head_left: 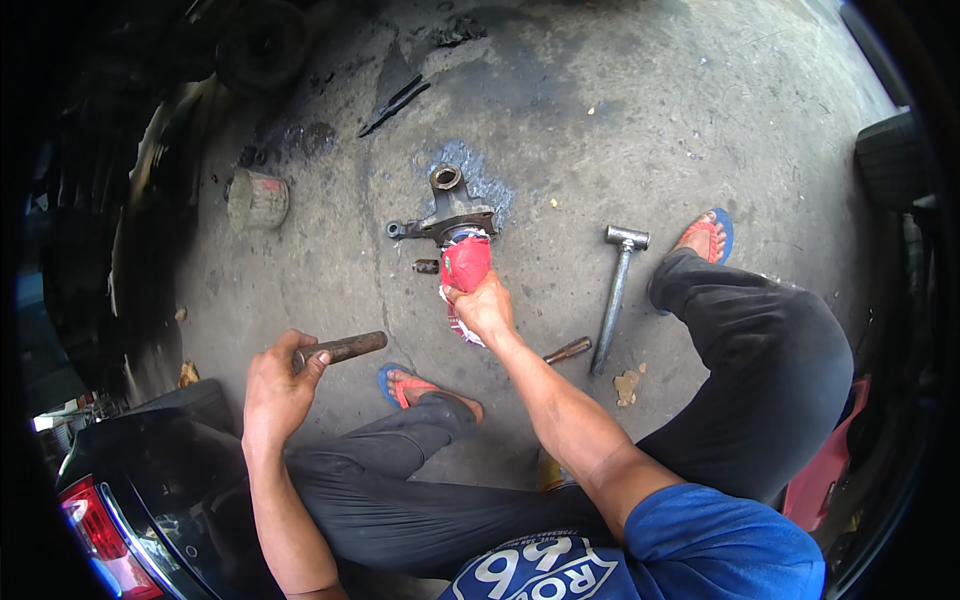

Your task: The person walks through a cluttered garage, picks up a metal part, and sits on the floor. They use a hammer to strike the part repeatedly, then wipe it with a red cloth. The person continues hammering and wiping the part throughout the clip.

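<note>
My left hand [274, 392] is closed around a rusty metal rod [352, 347], whose free end points right above the floor. My right hand [486, 308] grips a red and white rag [466, 264] and presses it over the near end of a steering knuckle [462, 212]. The greasy knuckle rests on the concrete, its round bored end pointing away from me. The rag hides the part beneath it. Just left of the rag, a short dark metal cylinder [426, 266] lies on the floor.
A heavy metal hammer [617, 290] lies on the right, with a brown-handled tool [570, 350] partly behind my forearm. Farther off are dark pliers [395, 105] and a dirty pale container [258, 200]. My sandalled feet flank the work. A car's tail light [100, 535] is at lower left.
</note>
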`<action>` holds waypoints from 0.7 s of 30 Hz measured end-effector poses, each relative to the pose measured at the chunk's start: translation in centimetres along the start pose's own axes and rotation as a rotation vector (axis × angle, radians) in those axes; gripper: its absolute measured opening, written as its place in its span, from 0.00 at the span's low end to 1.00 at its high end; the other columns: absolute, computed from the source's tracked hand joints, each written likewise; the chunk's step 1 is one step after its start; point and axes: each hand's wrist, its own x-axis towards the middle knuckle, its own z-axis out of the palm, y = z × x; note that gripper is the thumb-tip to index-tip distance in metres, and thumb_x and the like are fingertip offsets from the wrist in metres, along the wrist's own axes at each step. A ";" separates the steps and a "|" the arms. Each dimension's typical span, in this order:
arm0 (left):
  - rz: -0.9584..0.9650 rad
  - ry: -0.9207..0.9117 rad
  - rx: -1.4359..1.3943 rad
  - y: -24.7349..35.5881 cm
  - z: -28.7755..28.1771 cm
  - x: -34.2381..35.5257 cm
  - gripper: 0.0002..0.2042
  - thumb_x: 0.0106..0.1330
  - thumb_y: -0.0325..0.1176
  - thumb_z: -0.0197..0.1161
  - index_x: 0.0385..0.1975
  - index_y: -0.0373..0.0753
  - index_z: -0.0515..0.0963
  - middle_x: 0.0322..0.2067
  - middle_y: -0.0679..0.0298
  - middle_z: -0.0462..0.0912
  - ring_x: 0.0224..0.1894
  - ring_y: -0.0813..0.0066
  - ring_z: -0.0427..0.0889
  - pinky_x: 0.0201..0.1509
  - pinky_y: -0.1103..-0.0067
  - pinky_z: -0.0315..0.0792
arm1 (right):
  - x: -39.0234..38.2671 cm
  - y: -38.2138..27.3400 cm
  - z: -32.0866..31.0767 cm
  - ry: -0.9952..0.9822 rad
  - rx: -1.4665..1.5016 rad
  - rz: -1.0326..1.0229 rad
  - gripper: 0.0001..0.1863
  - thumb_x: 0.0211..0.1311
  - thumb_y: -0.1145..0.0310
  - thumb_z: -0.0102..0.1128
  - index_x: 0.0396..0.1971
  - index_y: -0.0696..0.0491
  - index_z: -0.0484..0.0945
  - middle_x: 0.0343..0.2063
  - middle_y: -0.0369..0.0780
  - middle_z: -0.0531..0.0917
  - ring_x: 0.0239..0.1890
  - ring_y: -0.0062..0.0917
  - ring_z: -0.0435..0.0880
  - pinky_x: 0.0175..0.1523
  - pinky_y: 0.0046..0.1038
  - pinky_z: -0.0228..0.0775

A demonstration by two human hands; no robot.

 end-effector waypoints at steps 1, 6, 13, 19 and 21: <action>-0.023 -0.037 -0.006 0.0 -0.1 0.5 0.13 0.67 0.37 0.71 0.44 0.34 0.83 0.25 0.47 0.82 0.30 0.48 0.84 0.38 0.62 0.74 | 0.3 0.0 0.2 0.020 -0.015 -0.007 0.35 0.56 0.57 0.75 0.54 0.66 0.72 0.44 0.62 0.85 0.49 0.52 0.88 0.54 0.45 0.80; -0.081 -0.086 0.010 -0.3 0.0 0.5 0.14 0.67 0.38 0.72 0.45 0.34 0.83 0.25 0.47 0.83 0.31 0.48 0.84 0.39 0.61 0.75 | 0.7 -0.8 1.5 -0.044 0.258 -0.010 0.26 0.55 0.64 0.75 0.48 0.65 0.78 0.40 0.54 0.88 0.45 0.45 0.88 0.50 0.39 0.80; -0.021 -0.020 -0.035 -1.2 -0.1 -0.4 0.14 0.67 0.38 0.71 0.44 0.34 0.83 0.26 0.45 0.84 0.33 0.44 0.85 0.40 0.59 0.75 | 0.9 -4.9 1.3 -0.409 1.087 0.358 0.10 0.67 0.66 0.62 0.43 0.56 0.81 0.32 0.45 0.87 0.20 0.30 0.81 0.21 0.41 0.71; -0.003 0.004 0.017 -1.8 0.0 -0.9 0.13 0.67 0.38 0.70 0.42 0.34 0.83 0.24 0.46 0.83 0.32 0.41 0.84 0.40 0.57 0.75 | 6.8 -4.9 -7.5 -0.731 1.587 0.296 0.08 0.71 0.67 0.55 0.34 0.52 0.80 0.25 0.36 0.85 0.26 0.26 0.86 0.28 0.32 0.80; -0.020 -0.024 -0.023 -1.9 0.1 -1.2 0.13 0.67 0.37 0.71 0.42 0.35 0.83 0.25 0.47 0.83 0.32 0.44 0.84 0.40 0.59 0.75 | 9.2 -4.6 -11.7 -0.602 1.452 0.351 0.10 0.72 0.67 0.53 0.37 0.55 0.81 0.30 0.42 0.87 0.28 0.29 0.88 0.30 0.32 0.82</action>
